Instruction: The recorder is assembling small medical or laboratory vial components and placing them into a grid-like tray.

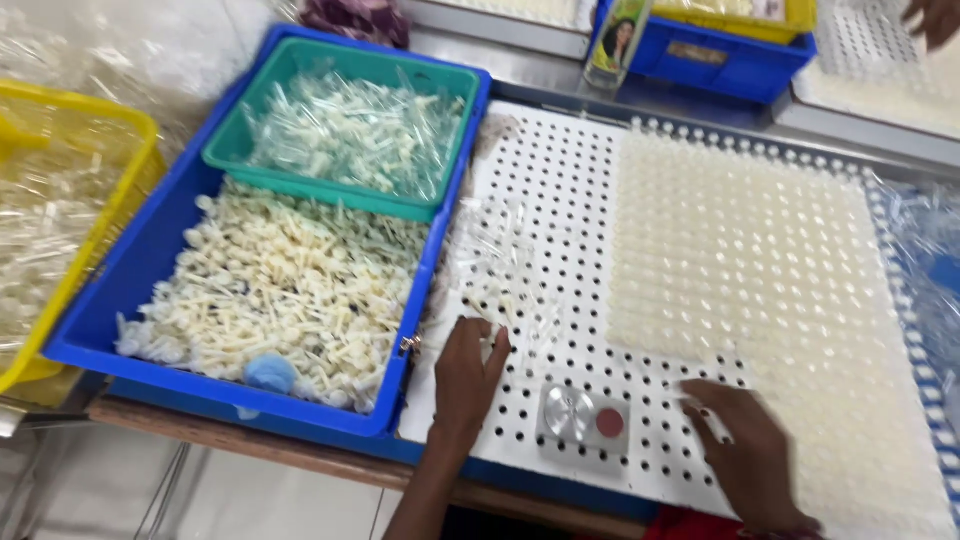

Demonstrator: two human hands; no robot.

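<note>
A white perforated board [570,210] lies before me, its right part filled with rows of small white plastic pieces [740,260]. My left hand [468,375] rests on the board's left edge, fingertips among several loose clear and white pieces [495,255]; whether it grips one I cannot tell. My right hand [742,445] presses fingers down on the board at the lower edge of the filled rows. Between the hands sits a small metal block with a red button [585,415].
A blue bin [150,260] of loose white plastic parts stands left, with a green tray [350,125] of clear-wrapped parts on it. A yellow basket [60,200] is far left. Behind are a blue crate [720,55], a bottle [618,40] and another person's hand [935,20].
</note>
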